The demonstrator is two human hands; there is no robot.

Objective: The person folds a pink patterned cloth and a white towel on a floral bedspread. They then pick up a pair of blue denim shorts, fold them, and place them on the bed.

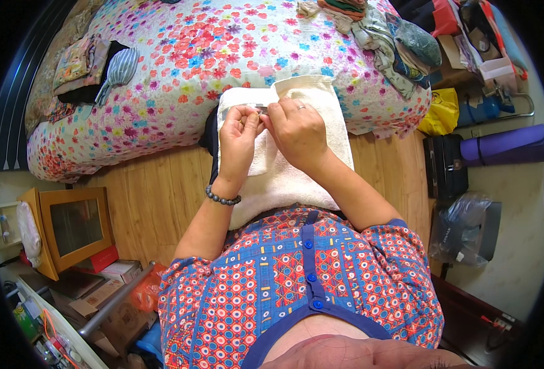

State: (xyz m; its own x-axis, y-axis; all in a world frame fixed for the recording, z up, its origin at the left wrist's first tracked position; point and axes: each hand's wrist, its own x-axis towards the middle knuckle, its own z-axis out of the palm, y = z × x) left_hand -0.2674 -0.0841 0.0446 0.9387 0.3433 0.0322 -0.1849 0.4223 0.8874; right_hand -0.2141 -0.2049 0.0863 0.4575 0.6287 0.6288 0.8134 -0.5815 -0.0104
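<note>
While my left hand (240, 132) and right hand (297, 129) pinch a small grey strip (262, 107) over the white towel (312, 169), its visible length running sideways, ends unclear, a yellow bag (441, 112) beside the flowered bed (186, 80), its contents hidden.

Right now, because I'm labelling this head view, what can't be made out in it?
All in the head view:
- The small item between the left hand and right hand: too small to identify, partly covered by the hands.
- What lies under the white towel: the cloth covers it.
- Far end of the floral bedspread: cut off by the top edge.
- Contents of the yellow bag: hidden by its plastic.
</note>
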